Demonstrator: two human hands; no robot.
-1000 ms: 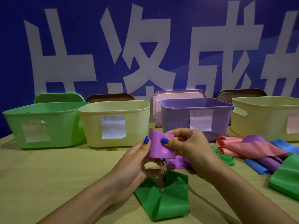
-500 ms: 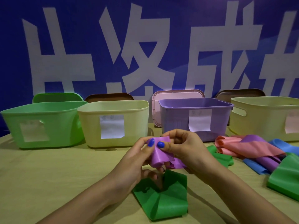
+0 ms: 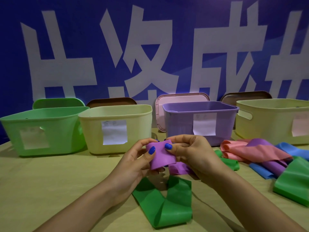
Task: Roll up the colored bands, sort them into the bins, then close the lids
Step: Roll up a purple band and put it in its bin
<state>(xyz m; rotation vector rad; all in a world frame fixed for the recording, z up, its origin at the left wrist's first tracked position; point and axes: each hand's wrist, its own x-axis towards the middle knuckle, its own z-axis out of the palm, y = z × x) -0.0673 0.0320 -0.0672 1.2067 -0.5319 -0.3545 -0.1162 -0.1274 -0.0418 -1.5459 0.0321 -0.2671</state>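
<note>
Both hands (image 3: 133, 163) (image 3: 194, 154) pinch purple band (image 3: 161, 156) | bin labels (image 3: 114, 132) illegible

A purple band (image 3: 161, 155) is sitting partly rolled above the table, its loose tail (image 3: 179, 168) trailing down to the right. A green band (image 3: 164, 205) is lying folded on the table below it, and pink, purple, blue and green bands (image 3: 265, 153) are lying heaped at the right. Four open bins are standing in a row behind: green (image 3: 41, 131), cream (image 3: 117, 129), purple (image 3: 200, 121) and cream (image 3: 274, 119), each wearing a paper label, with the lids (image 3: 182, 97) leaning upright behind them.
</note>
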